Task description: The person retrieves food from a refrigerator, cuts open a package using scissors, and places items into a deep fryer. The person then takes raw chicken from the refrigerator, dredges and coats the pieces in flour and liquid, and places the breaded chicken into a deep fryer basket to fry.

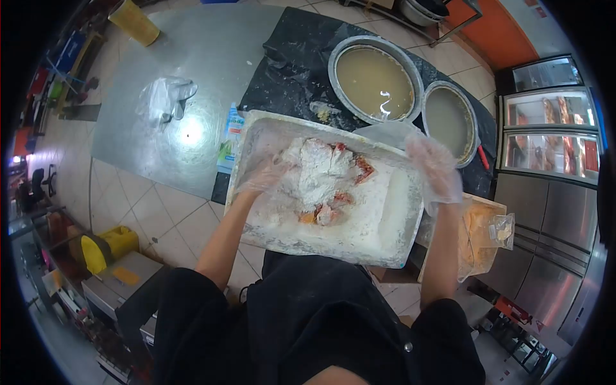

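A white rectangular tub [398, 250] in front of me holds loose white flour and a heap of flour-coated raw meat pieces [317, 170], with red and orange patches showing through. My left hand [266, 173], in a clear plastic glove, reaches inside the tub's left side. Its fingers are stretched out against the left edge of the heap, and their tips are hard to make out. At the tub's right rim is my right hand [436, 167], also in a loose clear glove, with its fingers bent over the edge.
Behind the tub, on black plastic sheeting [289, 70], stand a large metal bowl of cloudy liquid [375, 80] and a smaller one [449, 122]. A crumpled plastic bag [167, 99] lies on the metal table [212, 38]. A blue-green packet [230, 144] touches the tub's left. Another tub [478, 231] with orange contents stands right.
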Motion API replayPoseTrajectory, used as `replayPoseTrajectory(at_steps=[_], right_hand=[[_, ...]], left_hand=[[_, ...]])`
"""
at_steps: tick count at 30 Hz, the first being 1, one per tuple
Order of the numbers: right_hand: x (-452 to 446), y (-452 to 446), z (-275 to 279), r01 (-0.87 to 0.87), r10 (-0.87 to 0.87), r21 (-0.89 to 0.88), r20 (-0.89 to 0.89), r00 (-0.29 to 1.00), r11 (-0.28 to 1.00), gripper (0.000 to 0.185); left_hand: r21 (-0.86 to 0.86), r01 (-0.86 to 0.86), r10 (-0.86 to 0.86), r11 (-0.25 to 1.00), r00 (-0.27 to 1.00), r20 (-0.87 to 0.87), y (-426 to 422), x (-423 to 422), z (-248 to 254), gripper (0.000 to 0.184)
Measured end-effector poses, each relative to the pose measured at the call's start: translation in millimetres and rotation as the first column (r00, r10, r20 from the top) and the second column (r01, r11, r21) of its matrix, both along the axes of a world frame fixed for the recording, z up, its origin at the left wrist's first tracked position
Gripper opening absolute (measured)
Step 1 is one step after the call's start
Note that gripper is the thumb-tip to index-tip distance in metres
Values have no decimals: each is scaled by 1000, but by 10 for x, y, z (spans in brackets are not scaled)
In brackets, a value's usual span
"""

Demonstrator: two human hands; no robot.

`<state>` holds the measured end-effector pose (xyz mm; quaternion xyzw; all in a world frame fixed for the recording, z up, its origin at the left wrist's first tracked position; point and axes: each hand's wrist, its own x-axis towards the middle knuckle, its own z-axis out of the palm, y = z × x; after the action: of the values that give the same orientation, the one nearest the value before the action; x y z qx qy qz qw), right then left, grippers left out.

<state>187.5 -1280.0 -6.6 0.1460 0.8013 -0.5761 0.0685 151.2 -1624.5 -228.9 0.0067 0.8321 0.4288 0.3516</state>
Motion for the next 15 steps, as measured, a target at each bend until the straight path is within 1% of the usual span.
replayPoseTrajectory(at_steps=[1,2,3,4,5,7,8,9,10,12,13,14,15], right_hand=[[141,239,-560,-25,32,-58,125,992,998,28],[312,482,-1251,-40,68,-117,243,968,992,31],[412,437,-1648,10,97,-252,408,908,968,33],[487,339,-2005,81,148,-371,549,822,925,35],[601,207,-2524,18,178,-391,459,870,920,39],[562,-408,-2302,-180,238,-170,437,867,969,44],[430,-716,-1681,-319,241,70,509,826,945,45],[496,-702,-1986,-315,317,-78,438,842,946,44],[584,-651,-2496,-315,375,-216,351,858,924,42],[590,-635,-2633,-244,349,-324,322,880,914,40],[631,-681,-2657,-162,278,-302,392,877,939,40],[675,-734,-2686,-82,207,-277,460,864,957,40],[799,-801,-2723,100,105,-490,374,921,866,40]], left_hand=[[-96,-8,11,995,1000,28,69,11,375,85],[-62,-35,38,997,998,57,128,38,357,84],[-28,-58,61,998,995,84,187,50,328,84],[8,-84,83,996,991,106,233,49,299,85],[118,-83,68,990,990,127,255,22,275,84],[321,-84,28,943,984,177,259,88,192,85],[343,-150,93,927,980,178,290,176,108,84],[368,-207,150,906,973,178,350,283,8,83],[399,-258,203,880,963,176,403,359,-55,82],[473,-256,157,843,958,239,488,426,-72,77],[506,-262,134,822,952,275,527,457,-77,74],[408,-182,55,895,951,303,542,459,-90,69],[303,-92,-18,949,939,342,524,465,-42,64]])
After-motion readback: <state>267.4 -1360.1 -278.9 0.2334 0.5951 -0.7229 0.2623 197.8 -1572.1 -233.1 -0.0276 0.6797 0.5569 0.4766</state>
